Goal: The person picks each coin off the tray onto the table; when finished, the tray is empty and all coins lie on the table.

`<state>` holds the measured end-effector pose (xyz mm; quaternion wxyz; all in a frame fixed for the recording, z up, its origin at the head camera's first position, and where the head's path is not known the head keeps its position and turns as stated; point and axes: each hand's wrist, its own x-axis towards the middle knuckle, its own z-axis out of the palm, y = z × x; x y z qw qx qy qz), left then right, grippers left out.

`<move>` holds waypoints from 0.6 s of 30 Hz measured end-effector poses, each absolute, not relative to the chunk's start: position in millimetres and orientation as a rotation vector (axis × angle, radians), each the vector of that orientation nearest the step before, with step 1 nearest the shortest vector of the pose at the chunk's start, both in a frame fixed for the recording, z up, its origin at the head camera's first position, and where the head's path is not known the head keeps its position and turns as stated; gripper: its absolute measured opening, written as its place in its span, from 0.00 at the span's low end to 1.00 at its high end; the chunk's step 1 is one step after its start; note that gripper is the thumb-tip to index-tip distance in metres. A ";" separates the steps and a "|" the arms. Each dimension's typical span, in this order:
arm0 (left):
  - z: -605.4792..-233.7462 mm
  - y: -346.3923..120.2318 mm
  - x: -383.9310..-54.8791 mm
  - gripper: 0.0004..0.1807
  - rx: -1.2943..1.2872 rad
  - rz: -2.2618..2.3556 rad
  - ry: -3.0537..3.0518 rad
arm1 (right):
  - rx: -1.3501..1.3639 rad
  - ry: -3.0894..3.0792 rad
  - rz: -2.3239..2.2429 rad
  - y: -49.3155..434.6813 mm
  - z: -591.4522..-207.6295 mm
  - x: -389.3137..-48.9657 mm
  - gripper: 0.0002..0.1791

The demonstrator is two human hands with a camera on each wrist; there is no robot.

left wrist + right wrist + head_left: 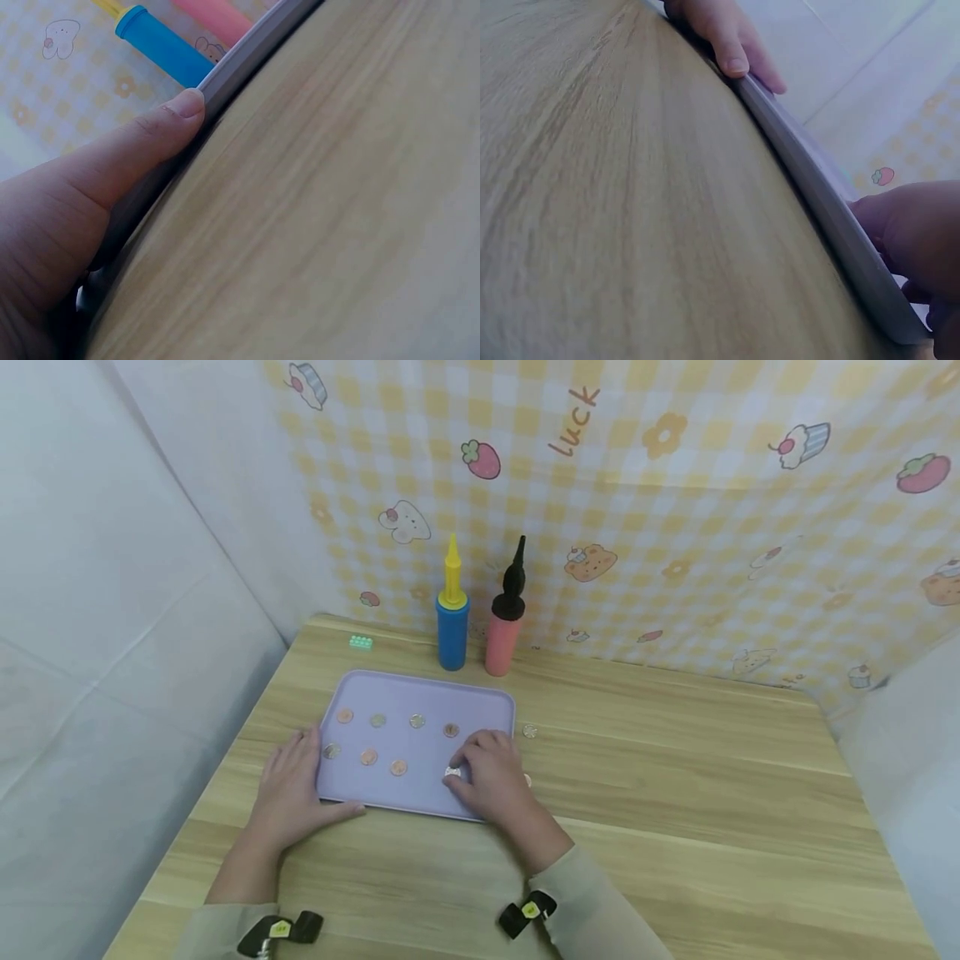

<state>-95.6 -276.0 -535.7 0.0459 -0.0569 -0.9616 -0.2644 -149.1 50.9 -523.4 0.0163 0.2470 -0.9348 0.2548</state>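
Note:
A lavender tray (420, 693) lies on the table with several coins on it, some copper and some silver. In the head view my left hand (288, 793) rests along the tray's left side, fingers extended, with the thumb along the front rim. That thumb (161, 127) touches the rim in the left wrist view. Over the tray's right part, my right hand (495, 777) pinches a silver coin (452, 772) between thumb and fingers, low at the tray's surface. Nearby on the tray are a copper coin (398, 767) and a darker coin (451, 730).
Right of the tray, a silver coin (529, 731) lies on the wooden table (675, 760); another coin (528, 781) is partly hidden by my right hand. Behind the tray stand a blue-and-yellow pump (452, 631) and a pink-and-black pump (502, 643). A green toy brick (361, 642) lies at the back left.

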 end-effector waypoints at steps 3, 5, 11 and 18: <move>-536.5 -275.5 -96.5 0.87 -0.176 -0.801 -2.932 | 0.775 -2.921 0.775 50.8 -523.1 -149.0 0.10; -535.8 -276.3 -96.5 0.87 -0.173 -0.798 -2.933 | 0.793 -2.897 0.768 49.9 -523.9 -149.2 0.10; -535.3 -276.1 -96.4 0.87 -0.183 -0.798 -2.925 | 0.878 -2.721 0.796 50.1 -532.3 -149.4 0.07; -535.4 -274.9 -96.4 0.87 -0.184 -0.793 -2.937 | 0.928 -2.495 0.954 53.0 -539.9 -149.3 0.13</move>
